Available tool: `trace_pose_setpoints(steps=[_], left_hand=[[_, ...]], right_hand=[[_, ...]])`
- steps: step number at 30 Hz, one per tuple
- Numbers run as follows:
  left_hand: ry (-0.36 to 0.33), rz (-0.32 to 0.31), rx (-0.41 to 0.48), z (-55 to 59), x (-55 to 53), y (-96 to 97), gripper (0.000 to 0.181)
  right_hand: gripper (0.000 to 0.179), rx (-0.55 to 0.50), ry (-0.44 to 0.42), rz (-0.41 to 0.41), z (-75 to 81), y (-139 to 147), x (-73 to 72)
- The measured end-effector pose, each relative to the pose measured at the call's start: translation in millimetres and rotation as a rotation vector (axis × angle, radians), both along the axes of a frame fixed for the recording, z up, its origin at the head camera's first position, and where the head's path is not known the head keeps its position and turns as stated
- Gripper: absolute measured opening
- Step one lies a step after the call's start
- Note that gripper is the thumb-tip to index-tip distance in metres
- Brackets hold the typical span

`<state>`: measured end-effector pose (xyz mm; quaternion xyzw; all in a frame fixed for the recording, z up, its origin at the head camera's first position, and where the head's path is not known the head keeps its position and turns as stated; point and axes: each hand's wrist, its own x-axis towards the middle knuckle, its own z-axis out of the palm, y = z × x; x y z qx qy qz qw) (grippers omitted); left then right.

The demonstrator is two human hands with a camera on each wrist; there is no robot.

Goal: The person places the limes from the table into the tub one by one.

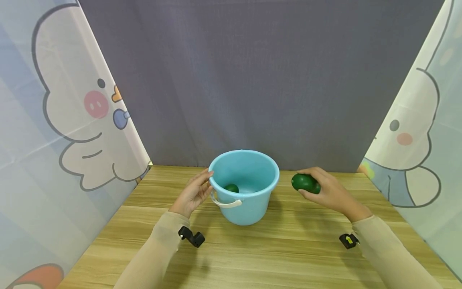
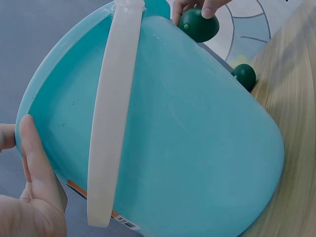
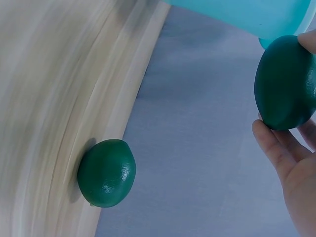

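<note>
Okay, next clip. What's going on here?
A person's left hand holds a light-blue bucket at its rim, while the right hand grips a green fruit above the table, to the bucket's right and outside it. A second fruit lies inside the bucket, and a third fruit rests on the table.

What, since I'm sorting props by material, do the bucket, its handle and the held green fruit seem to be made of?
Bucket: probably moulded plastic, smooth with a soft sheen; even blue colour and rounded shape suggest it.
Handle: likely plastic too, smooth and off-white, a flat band without grain.
Held green fruit: glossy, with bright highlights; waxy real skin or plastic imitation, I can't tell.
</note>
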<state>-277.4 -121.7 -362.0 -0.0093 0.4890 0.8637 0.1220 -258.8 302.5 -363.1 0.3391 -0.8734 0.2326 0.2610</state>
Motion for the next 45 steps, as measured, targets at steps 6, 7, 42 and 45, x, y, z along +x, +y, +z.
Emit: trace_pose_setpoints(steps=[6, 7, 42, 45], left_hand=[[0.001, 0.011, -0.016, 0.4, -0.3, 0.3, 0.052], [0.003, 0.011, -0.019, 0.4, -0.4, 0.3, 0.052], [0.001, 0.009, -0.024, 1.0, -0.2, 0.6, 0.050], [-0.004, 0.011, -0.025, 1.1, -0.1, 0.5, 0.051]], right_hand=[[0.057, -0.003, 0.004, 0.002, 1.6, -0.5, 0.5], [0.057, -0.004, 0.005, 0.000, 2.1, -0.6, 0.7], [0.059, -0.006, 0.086, 0.064, 21.7, -8.6, -2.7], [0.059, -0.001, 0.091, 0.065, 23.2, -8.9, -3.2]])
